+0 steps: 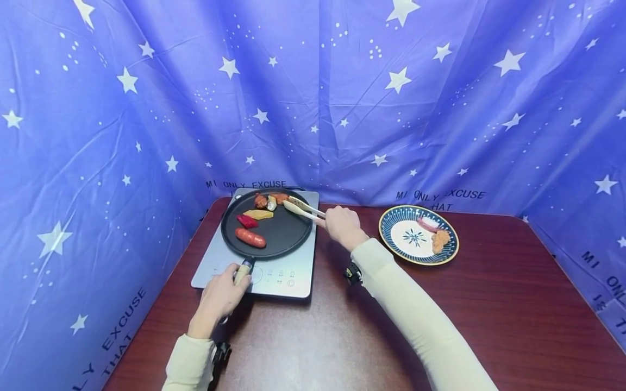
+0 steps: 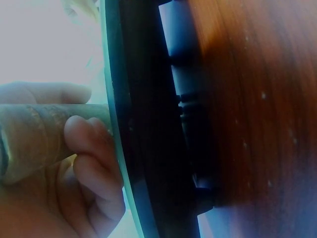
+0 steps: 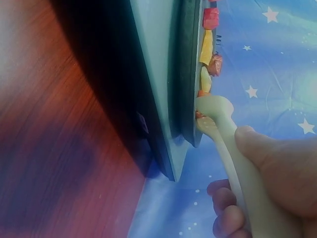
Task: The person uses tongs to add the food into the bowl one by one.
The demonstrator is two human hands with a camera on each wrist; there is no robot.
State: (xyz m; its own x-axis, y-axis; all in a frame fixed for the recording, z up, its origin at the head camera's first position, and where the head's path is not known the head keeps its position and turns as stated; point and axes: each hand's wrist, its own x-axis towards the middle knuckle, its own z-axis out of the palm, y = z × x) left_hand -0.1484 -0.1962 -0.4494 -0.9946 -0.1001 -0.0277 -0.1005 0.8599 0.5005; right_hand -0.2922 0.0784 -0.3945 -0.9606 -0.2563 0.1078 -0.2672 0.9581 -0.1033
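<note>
My left hand [image 1: 221, 294] grips the beige handle [image 1: 242, 273] of a round black frying pan [image 1: 286, 239]; in the left wrist view fingers curl round that handle [image 2: 37, 136]. My right hand [image 1: 344, 224] holds cream-tipped tongs [image 1: 304, 212], thumb on one arm and fingers on the other in the right wrist view. The tong tips are at a reddish-brown food piece [image 1: 279, 198] near the pan's far right rim. Also in the pan lie a red sausage [image 1: 250, 238], a dark red piece [image 1: 247, 221], a yellow piece [image 1: 259, 214] and another brownish piece [image 1: 261, 201].
The pan sits on a silver induction cooktop [image 1: 210, 271] with a control panel at its front. Right of it, a blue-patterned plate [image 1: 388, 240] bears a golden-brown piece [image 1: 440, 240] and a pink-and-white piece [image 1: 429, 223]. A starred blue curtain [image 1: 342, 157] borders the dark red wooden table [image 1: 508, 282].
</note>
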